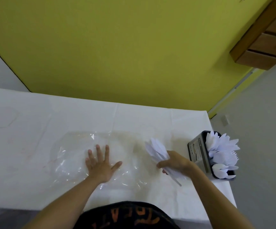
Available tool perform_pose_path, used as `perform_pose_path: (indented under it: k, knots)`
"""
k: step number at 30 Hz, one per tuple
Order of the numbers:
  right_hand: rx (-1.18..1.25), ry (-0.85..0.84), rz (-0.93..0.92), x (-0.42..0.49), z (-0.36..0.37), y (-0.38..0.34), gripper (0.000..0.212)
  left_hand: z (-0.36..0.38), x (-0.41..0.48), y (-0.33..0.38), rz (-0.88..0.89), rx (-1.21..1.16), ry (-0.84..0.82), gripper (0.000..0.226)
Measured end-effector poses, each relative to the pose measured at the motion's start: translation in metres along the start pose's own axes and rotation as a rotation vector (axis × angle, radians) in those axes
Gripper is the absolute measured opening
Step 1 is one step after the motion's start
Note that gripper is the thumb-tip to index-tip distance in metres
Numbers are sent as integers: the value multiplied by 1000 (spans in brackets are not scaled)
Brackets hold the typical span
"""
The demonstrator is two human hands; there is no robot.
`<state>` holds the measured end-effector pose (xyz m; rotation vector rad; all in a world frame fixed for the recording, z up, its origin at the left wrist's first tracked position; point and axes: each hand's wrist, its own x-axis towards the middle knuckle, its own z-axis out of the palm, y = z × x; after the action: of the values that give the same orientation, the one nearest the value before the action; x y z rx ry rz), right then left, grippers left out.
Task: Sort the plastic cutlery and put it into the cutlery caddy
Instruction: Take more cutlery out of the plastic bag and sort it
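Note:
My right hand (175, 163) grips a bundle of white plastic knives (157, 150), blades pointing up and away to the left, handle ends sticking out below my palm. The dark cutlery caddy (197, 152) stands at the table's right edge, just right of that hand, with white knives, forks and spoons standing in its compartments. My left hand (100, 164) lies flat with fingers spread on a clear plastic bag (71, 162) in the middle of the table.
A white cloth covers the table (34, 129). A yellow wall (117, 47) rises behind it. The grey floor (258, 129) lies to the right, past the caddy, and a wooden unit (266, 40) hangs at top right.

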<state>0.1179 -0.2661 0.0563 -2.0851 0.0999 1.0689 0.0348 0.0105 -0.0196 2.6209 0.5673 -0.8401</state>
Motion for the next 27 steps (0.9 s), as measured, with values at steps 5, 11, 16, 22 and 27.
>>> perform_pose_path:
  k: [5, 11, 16, 22, 27]
  knots:
    - [52, 184, 29, 18, 21, 5, 37, -34, 24, -78, -124, 53, 82, 100]
    - [76, 225, 50, 38, 70, -19, 61, -63, 32, -111, -330, -78, 274, 76]
    - [26, 324, 55, 47, 86, -23, 94, -66, 23, -60, -174, -348, 749, 55]
    - [-83, 288, 70, 38, 81, -3, 95, -34, -3, 17, 499, 91, 768, 46]
    - [-116, 361, 1, 30, 82, 16, 85, -3, 4, 2, 265, 326, 331, 65]
